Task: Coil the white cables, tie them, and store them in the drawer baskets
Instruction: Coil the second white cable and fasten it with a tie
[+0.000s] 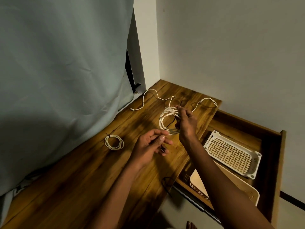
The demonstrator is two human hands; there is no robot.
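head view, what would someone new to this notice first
First, the two hands over the middle of the wooden tabletop: the right hand holds a coil of white cable while the left hand pinches a thin dark tie at it. Next, a tied coil lying to the left, and the open drawer at right with a white basket inside.

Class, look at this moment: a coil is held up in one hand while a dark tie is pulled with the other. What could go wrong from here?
1. The right hand grips the coil on one side only; its loops could spring apart before the dark tie, pinched by the left hand, is tight.
2. The loose cable on the table could get dragged or tangled.
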